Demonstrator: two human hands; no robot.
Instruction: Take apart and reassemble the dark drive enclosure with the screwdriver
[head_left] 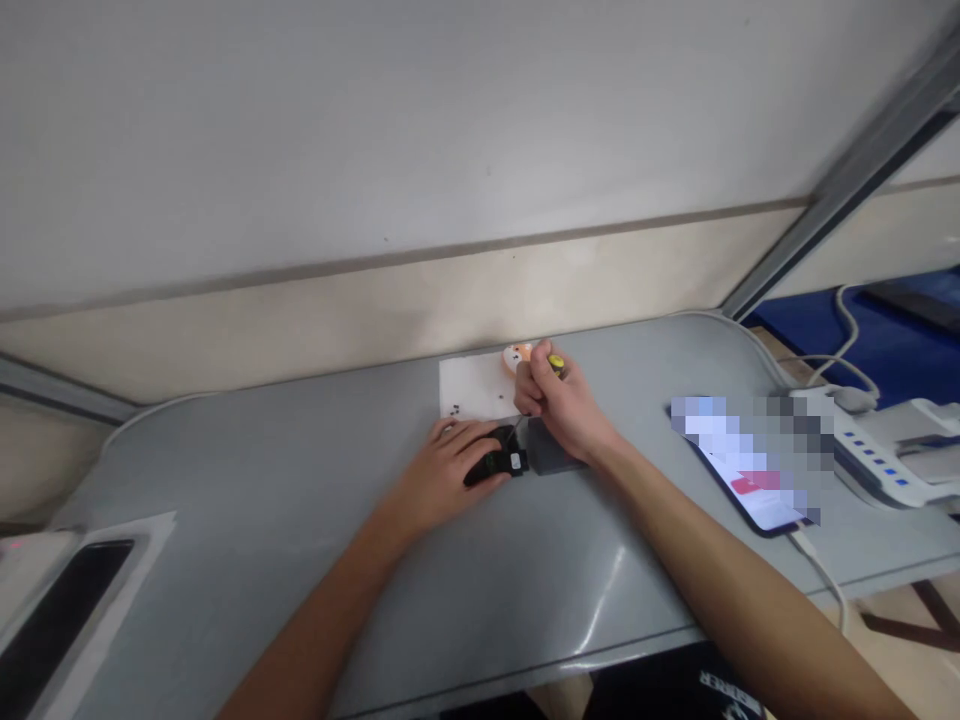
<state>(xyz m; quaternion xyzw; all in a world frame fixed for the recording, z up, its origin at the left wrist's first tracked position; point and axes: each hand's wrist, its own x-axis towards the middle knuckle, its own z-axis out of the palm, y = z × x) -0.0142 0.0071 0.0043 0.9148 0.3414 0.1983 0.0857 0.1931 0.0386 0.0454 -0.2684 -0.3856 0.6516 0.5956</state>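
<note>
On the grey table, a small black device with a pale label lies under the fingers of my left hand, which press round its left side. My right hand is closed on a screwdriver with a yellow-topped handle; its thin shaft slants down to the device. Beside the device, partly under my right wrist, is a dark grey flat block. Behind the hands lies a white sheet with several tiny dark screws and an orange and white animal-faced item.
To the right, a lit phone on a white cable lies near a white power strip. A dark phone-like object rests on white material at the left. A pale wall stands behind the grey table.
</note>
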